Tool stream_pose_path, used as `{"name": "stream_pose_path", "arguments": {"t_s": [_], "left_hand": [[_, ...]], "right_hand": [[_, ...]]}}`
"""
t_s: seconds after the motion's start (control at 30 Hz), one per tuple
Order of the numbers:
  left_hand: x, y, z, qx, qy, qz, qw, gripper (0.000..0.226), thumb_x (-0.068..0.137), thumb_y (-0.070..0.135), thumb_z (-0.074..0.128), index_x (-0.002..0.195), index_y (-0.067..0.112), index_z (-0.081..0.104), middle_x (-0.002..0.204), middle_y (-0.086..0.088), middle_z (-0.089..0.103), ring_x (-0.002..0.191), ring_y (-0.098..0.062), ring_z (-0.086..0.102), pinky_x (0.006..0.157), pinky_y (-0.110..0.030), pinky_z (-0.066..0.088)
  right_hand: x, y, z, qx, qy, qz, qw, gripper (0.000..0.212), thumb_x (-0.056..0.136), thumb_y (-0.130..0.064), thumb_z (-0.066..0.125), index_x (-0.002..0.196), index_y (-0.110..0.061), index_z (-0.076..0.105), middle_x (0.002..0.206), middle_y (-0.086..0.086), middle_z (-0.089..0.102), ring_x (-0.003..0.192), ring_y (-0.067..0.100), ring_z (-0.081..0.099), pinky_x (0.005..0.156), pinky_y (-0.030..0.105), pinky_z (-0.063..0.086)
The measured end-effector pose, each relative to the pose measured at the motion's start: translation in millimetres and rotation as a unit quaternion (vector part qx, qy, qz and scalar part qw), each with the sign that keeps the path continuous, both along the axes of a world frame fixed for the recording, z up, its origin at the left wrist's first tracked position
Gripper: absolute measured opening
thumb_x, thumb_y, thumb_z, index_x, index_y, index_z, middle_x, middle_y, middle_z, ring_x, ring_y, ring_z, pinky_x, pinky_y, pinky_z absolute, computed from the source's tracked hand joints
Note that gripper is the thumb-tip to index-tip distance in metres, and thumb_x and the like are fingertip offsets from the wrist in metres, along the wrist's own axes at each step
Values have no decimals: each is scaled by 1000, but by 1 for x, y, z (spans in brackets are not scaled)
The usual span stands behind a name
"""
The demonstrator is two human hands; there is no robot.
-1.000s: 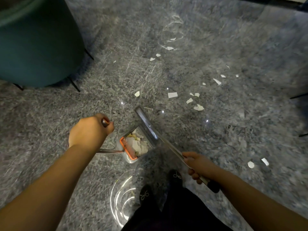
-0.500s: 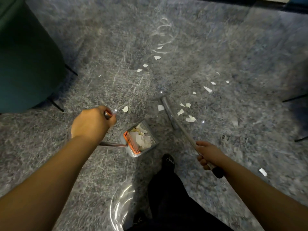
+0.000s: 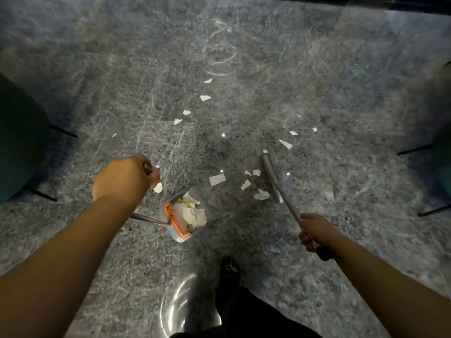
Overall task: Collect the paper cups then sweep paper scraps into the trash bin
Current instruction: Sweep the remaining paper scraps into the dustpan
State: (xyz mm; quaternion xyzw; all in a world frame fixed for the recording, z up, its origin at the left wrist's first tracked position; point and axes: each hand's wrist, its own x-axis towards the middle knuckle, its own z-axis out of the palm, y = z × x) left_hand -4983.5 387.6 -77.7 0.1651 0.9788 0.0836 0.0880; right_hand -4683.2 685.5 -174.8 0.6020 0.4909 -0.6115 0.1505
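on floor, dustpan (image 3: 192, 213) holding paper scraps (image 3: 194, 214)

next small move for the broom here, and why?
Probably a short pull of the broom, held in the right hand, toward the dustpan that the left hand steadies. A cluster of paper scraps lies on the floor between broom head and dustpan mouth.

White paper scraps (image 3: 216, 179) scattered on floor; more in dustpan (image 3: 188, 214).
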Motion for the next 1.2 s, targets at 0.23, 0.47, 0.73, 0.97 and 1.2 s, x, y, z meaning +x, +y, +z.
{"name": "stream_pose_path", "arguments": {"t_s": [0.23, 0.47, 0.73, 0.97, 1.2], "left_hand": [[-28, 9, 0, -18, -11, 3, 1000, 20, 84, 50, 66, 87, 31, 64, 79, -7, 64, 68, -26, 49, 61, -31, 41], [-34, -20, 10, 10, -27, 40, 999, 20, 83, 45, 70, 89, 26, 68, 79, -10, 67, 77, -33, 61, 65, -35, 49], [-48, -80, 23, 14, -24, 70, 997, 14, 81, 43, 72, 83, 30, 66, 72, -3, 63, 73, -30, 60, 63, -32, 46], [-58, -155, 26, 3, -18, 102, 995, 16, 79, 48, 70, 78, 36, 60, 76, -7, 66, 73, -32, 60, 63, -34, 48], [-65, -213, 32, 3, -5, 110, 994, 14, 78, 40, 72, 74, 34, 61, 79, -8, 68, 78, -33, 63, 64, -34, 49]], "right_hand": [[-39, 23, -21, -44, -50, -13, 998, 22, 100, -14, 33, 91, -22, 52, 64, 9, 44, 34, 11, 39, 39, 20, 34], [-100, -2, -23, -67, -31, 81, 994, 23, 102, -16, 32, 112, -17, 52, 63, 10, 45, 42, 15, 41, 39, 22, 36], [-161, -59, -8, -66, -17, 184, 981, 23, 103, -13, 33, 87, -18, 49, 65, 9, 42, 46, 17, 39, 39, 21, 36], [-210, -132, 7, -31, -13, 303, 952, 28, 100, -1, 32, 120, 3, 52, 64, 11, 46, 50, 18, 44, 38, 25, 38], [-242, -189, -3, -30, -12, 351, 936, 35, 101, -7, 35, 134, -4, 44, 67, 12, 49, 51, 19, 45, 46, 29, 38]]}}
